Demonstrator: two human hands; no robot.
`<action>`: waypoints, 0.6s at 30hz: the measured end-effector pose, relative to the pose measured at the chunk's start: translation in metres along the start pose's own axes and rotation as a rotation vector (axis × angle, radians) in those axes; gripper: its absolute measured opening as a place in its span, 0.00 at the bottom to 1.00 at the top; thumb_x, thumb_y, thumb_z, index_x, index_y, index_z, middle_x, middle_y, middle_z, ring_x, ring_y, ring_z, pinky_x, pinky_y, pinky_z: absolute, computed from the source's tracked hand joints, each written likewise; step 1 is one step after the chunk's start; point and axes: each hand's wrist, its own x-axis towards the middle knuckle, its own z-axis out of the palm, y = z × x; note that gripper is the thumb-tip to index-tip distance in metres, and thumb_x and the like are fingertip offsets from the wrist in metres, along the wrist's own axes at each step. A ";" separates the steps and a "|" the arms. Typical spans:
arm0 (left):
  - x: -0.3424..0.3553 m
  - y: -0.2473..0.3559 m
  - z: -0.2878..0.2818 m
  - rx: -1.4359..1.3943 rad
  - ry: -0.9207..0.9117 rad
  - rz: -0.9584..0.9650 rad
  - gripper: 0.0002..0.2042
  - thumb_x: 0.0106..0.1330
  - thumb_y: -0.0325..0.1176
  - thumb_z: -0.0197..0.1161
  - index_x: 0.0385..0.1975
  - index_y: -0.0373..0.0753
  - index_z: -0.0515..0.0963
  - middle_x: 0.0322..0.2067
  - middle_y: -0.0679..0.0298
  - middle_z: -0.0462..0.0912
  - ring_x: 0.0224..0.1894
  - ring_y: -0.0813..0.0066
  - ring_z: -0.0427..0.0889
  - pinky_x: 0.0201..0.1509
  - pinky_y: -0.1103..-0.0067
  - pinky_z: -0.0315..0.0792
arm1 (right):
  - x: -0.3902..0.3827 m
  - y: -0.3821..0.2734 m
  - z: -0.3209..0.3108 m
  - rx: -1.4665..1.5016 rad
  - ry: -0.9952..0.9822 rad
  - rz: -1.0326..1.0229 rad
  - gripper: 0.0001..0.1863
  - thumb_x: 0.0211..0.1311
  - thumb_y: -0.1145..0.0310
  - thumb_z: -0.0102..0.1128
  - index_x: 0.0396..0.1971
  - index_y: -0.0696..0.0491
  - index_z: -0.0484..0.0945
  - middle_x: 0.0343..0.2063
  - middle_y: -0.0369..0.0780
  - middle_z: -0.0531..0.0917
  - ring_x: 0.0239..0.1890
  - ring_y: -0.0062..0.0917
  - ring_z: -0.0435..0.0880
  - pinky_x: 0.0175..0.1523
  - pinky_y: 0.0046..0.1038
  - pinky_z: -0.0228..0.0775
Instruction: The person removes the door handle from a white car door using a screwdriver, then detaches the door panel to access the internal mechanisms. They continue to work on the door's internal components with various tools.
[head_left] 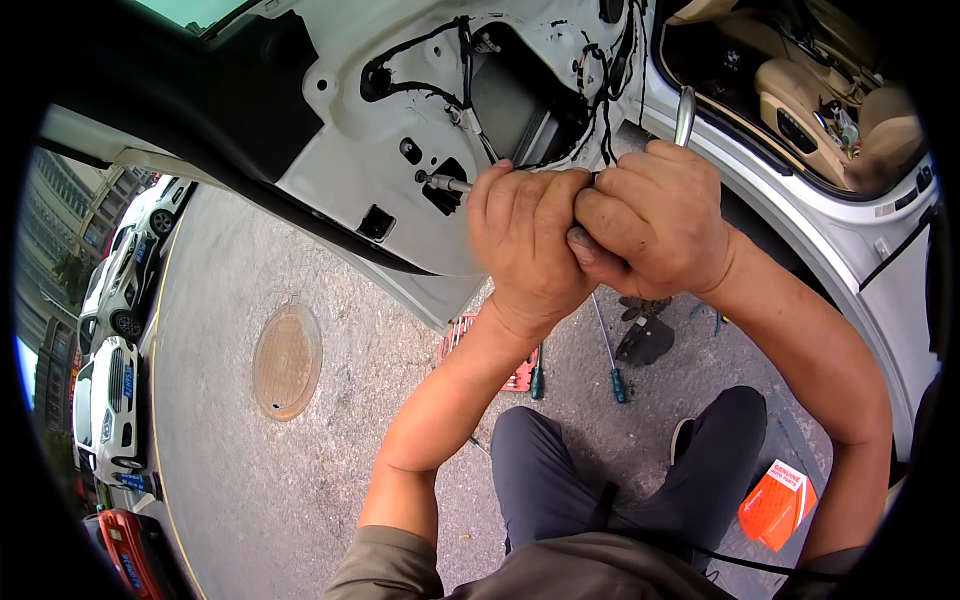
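Note:
In front of me is a white car door point(345, 170) with its inner trim off, showing bare metal, black wiring and cut-outs. A metal socket extension point(450, 183) points at a small bolt or hole in the door, its tip at or very near the panel. My left hand point(530, 220) is closed round the extension. Pressed against it, my right hand point(655, 220) is closed round what looks like a ratchet wrench point(685, 115), whose shiny metal handle sticks up above the fist. My fingers hide the joint between the two pieces.
Below lie a red tool case point(522, 375), a screwdriver point(617, 385), another screwdriver point(538, 382) and a dark flat piece point(645, 342). An orange-and-white box point(778, 505) is at my right. The car's door sill point(790, 205) curves along the right. A manhole cover point(287, 362) is at left.

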 end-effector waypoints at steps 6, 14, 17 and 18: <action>0.015 -0.012 0.005 0.032 -0.075 0.036 0.06 0.49 0.36 0.61 0.19 0.44 0.73 0.17 0.69 0.73 0.17 0.72 0.70 0.21 0.75 0.60 | -0.011 -0.009 0.020 0.140 0.139 0.252 0.08 0.57 0.68 0.62 0.26 0.51 0.72 0.14 0.37 0.72 0.14 0.32 0.74 0.20 0.32 0.64; 0.025 -0.012 -0.010 -0.041 -0.365 -0.007 0.11 0.47 0.39 0.64 0.15 0.45 0.68 0.12 0.65 0.72 0.14 0.64 0.72 0.17 0.72 0.63 | -0.012 -0.036 0.024 0.262 0.207 0.667 0.11 0.64 0.67 0.57 0.23 0.54 0.71 0.11 0.41 0.70 0.11 0.36 0.72 0.19 0.33 0.61; 0.039 -0.007 -0.018 -0.073 -0.598 -0.074 0.09 0.48 0.38 0.64 0.17 0.42 0.73 0.12 0.60 0.76 0.16 0.60 0.78 0.19 0.69 0.69 | -0.009 -0.043 0.021 0.344 0.194 0.871 0.13 0.67 0.68 0.53 0.23 0.56 0.70 0.13 0.44 0.71 0.13 0.34 0.69 0.21 0.31 0.60; 0.043 -0.006 -0.021 -0.062 -0.676 -0.084 0.08 0.48 0.37 0.64 0.17 0.41 0.74 0.13 0.59 0.77 0.17 0.59 0.79 0.20 0.68 0.70 | -0.009 -0.046 0.021 0.336 0.188 0.913 0.13 0.67 0.68 0.53 0.23 0.57 0.70 0.13 0.45 0.70 0.13 0.32 0.69 0.22 0.31 0.60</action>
